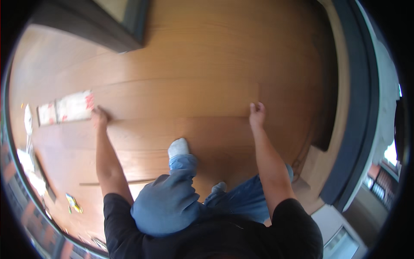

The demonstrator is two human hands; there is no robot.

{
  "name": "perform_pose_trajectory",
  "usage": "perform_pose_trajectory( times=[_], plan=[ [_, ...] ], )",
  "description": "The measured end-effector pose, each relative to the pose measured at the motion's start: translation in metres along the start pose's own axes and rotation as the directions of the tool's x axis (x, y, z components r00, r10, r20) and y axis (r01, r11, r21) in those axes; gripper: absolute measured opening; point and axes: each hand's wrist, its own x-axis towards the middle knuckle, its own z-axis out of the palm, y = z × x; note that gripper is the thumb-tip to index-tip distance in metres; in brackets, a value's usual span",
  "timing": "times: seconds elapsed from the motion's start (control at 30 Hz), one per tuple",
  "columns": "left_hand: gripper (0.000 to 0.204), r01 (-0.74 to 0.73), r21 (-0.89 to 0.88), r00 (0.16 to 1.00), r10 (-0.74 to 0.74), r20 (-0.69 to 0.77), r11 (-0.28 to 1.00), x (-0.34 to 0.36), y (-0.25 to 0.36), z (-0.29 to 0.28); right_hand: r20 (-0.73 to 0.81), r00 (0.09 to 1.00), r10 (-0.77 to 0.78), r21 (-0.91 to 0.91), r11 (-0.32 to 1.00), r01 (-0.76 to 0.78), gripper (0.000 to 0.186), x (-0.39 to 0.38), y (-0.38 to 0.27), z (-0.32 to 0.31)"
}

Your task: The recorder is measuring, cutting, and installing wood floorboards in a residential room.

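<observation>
A long brown wooden floor plank (181, 98) lies crosswise in front of me, between my two hands. My left hand (100, 116) is at its left end, beside a gap showing white sheeting (71, 107) with red marks; its fingers are slightly blurred and curl at the plank's end. My right hand (257, 114) is closed at the plank's right end, near its corner, thumb and fingers drawn together. The fingertips' undersides are hidden in both hands.
A dark furniture leg or post (125, 36) stands at the far left. Along the right runs a dark padded frame with a wooden edge (343, 86). A thin strip (116, 183) and a yellow packet (74, 203) lie at the left. My socked foot (178, 147) rests on nearby boards.
</observation>
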Motion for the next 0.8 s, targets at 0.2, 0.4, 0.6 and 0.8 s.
perform_pose_trajectory(
  times=[0.2, 0.4, 0.6, 0.8],
  plan=[
    [0.060, 0.240, -0.014, 0.968, -0.238, 0.073, 0.971, -0.004, 0.040, 0.010, 0.038, 0.999, 0.028, 0.191, 0.981, -0.035, 0.057, 0.017, 0.025, -0.016],
    [0.059, 0.277, -0.049, 0.958, -0.272, 0.092, 0.960, -0.004, 0.031, 0.006, 0.003, 1.000, 0.017, 0.050, 0.999, -0.017, 0.062, 0.017, 0.020, -0.018],
    [0.060, 0.203, -0.109, 0.976, -0.192, 0.102, 0.973, -0.003, 0.024, 0.003, 0.017, 0.999, 0.030, 0.052, 0.998, -0.030, 0.063, 0.016, 0.013, -0.020],
    [0.057, 0.321, -0.561, 0.936, -0.167, 0.309, 0.763, 0.000, 0.018, -0.034, 0.043, 0.998, 0.037, 0.084, 0.996, -0.041, 0.062, 0.020, 0.009, -0.020]
  ],
)
